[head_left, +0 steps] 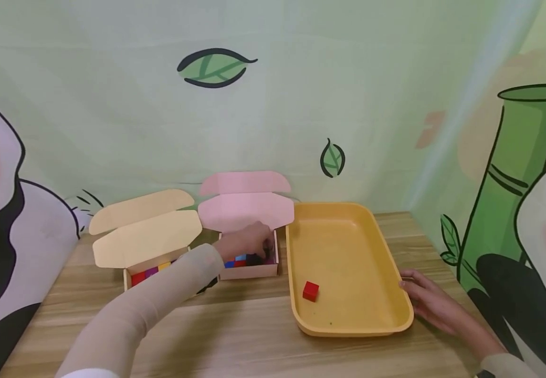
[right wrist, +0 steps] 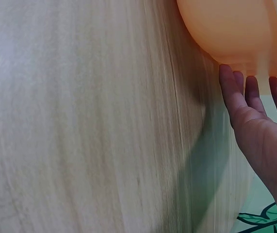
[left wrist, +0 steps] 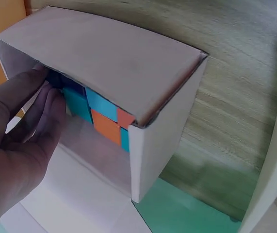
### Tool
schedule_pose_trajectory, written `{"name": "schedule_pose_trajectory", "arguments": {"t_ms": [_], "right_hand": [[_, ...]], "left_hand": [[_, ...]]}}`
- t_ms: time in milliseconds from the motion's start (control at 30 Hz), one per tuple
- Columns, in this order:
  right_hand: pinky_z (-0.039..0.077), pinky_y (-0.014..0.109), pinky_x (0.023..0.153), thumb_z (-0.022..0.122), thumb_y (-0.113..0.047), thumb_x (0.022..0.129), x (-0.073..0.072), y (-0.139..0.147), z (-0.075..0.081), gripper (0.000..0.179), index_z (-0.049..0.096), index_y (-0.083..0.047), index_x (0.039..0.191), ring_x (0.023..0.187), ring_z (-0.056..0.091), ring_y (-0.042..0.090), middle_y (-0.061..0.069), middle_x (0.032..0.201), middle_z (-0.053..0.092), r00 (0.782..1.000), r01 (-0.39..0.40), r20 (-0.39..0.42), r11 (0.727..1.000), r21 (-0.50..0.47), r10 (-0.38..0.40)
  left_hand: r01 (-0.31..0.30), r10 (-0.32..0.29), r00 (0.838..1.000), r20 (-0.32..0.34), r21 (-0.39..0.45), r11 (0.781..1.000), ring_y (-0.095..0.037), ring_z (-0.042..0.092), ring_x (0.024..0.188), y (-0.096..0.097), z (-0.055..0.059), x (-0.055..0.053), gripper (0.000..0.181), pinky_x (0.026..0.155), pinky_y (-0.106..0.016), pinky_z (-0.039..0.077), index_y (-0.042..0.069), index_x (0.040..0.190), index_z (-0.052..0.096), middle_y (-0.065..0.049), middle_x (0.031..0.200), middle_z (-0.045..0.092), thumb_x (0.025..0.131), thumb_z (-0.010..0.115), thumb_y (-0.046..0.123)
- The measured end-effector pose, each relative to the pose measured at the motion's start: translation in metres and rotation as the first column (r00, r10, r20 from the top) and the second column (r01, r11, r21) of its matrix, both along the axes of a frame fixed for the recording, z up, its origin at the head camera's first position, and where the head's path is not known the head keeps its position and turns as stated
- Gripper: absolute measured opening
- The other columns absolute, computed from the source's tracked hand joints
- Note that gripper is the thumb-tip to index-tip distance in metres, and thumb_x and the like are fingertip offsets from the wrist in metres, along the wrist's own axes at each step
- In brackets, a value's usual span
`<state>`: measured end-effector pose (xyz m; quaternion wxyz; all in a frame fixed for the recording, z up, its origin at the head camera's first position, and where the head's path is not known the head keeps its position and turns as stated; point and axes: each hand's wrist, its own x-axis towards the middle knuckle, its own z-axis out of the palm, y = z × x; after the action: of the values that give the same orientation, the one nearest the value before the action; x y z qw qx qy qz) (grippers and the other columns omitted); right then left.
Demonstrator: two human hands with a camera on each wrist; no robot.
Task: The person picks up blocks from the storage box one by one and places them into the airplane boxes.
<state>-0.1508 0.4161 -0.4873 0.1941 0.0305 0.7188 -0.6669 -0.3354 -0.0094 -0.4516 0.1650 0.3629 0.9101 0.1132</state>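
Note:
My left hand [head_left: 254,239] reaches down into a pink box [head_left: 249,271] whose lid is folded back. In the left wrist view, its thumb and fingers pinch a dark blue block [left wrist: 55,78] at the box's inner corner; the fingertips partly hide it. Light blue [left wrist: 101,103], orange [left wrist: 105,127] and teal blocks [left wrist: 76,103] sit packed beside it. My right hand [head_left: 431,304] rests against the right side of a yellow tray [head_left: 348,262], its fingers nearly straight and spread along the outer wall [right wrist: 235,53]. A red block [head_left: 311,291] lies inside the tray near its left front corner.
Left of the pink box stands a cream box [head_left: 147,239] with its lid up, holding red [head_left: 138,279], purple [head_left: 151,272] and yellow blocks; my left sleeve [head_left: 159,299] covers part of it. A printed cloth [head_left: 273,115] hangs behind the wooden table [head_left: 235,336].

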Motion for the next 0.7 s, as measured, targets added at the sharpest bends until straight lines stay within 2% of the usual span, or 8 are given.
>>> {"name": "schedule_pose_trajectory", "arguments": {"t_ms": [233, 367, 500, 600, 700], "right_hand": [[0.055, 0.038, 0.093, 0.049, -0.028, 0.108, 0.001, -0.001, 0.000, 0.051, 0.028, -0.001, 0.146, 0.114, 0.062, 0.012, 0.007, 0.132, 0.051, 1.000, 0.003, 0.003, 1.000, 0.006, -0.003], [0.055, 0.039, 0.093, 0.049, -0.029, 0.108, 0.001, -0.001, 0.000, 0.053, 0.027, 0.000, 0.147, 0.114, 0.062, 0.013, 0.008, 0.133, 0.051, 1.000, 0.008, 0.005, 1.000, 0.006, -0.008], [0.055, 0.039, 0.093, 0.049, -0.028, 0.108, 0.002, 0.001, 0.000, 0.053, 0.027, 0.000, 0.147, 0.113, 0.062, 0.013, 0.008, 0.132, 0.052, 1.000, 0.008, 0.004, 1.000, 0.017, -0.008], [0.055, 0.039, 0.093, 0.048, -0.028, 0.109, 0.001, 0.001, 0.000, 0.053, 0.026, 0.001, 0.147, 0.113, 0.062, 0.014, 0.009, 0.132, 0.052, 1.000, 0.004, -0.001, 1.000, 0.019, -0.004], [0.055, 0.039, 0.093, 0.048, -0.028, 0.109, 0.001, -0.001, 0.000, 0.053, 0.027, 0.001, 0.147, 0.114, 0.062, 0.015, 0.009, 0.132, 0.052, 1.000, -0.004, -0.003, 1.000, 0.008, 0.004]], "left_hand": [[-0.023, 0.024, 0.999, -0.022, 0.059, 0.998, -0.017, 0.063, 0.086, -0.012, 0.004, -0.003, 0.016, 0.086, -0.033, 0.057, 0.007, 0.098, 0.079, -0.005, 0.096, 0.074, 0.083, 0.081, 0.001], [-0.087, 0.087, 0.995, -0.052, 0.000, 0.996, -0.020, 0.061, 0.087, -0.022, 0.007, -0.005, 0.016, 0.088, -0.036, 0.056, 0.006, 0.097, 0.077, -0.005, 0.097, 0.073, 0.082, 0.082, 0.001], [-0.098, 0.092, 0.992, -0.089, -0.069, 0.993, -0.021, 0.058, 0.083, -0.027, 0.004, -0.003, 0.018, 0.084, -0.035, 0.055, 0.007, 0.094, 0.074, -0.004, 0.091, 0.069, 0.080, 0.086, 0.007], [-0.111, 0.101, 0.987, -0.125, -0.071, 0.991, -0.021, 0.057, 0.079, -0.029, -0.001, -0.001, 0.013, 0.079, -0.036, 0.055, 0.007, 0.093, 0.072, -0.004, 0.087, 0.066, 0.085, 0.082, 0.008], [-0.146, 0.137, 0.981, -0.139, -0.061, 0.987, -0.021, 0.056, 0.077, -0.032, -0.004, 0.002, 0.008, 0.077, -0.035, 0.054, 0.008, 0.091, 0.070, -0.004, 0.085, 0.064, 0.089, 0.077, 0.006]]}}
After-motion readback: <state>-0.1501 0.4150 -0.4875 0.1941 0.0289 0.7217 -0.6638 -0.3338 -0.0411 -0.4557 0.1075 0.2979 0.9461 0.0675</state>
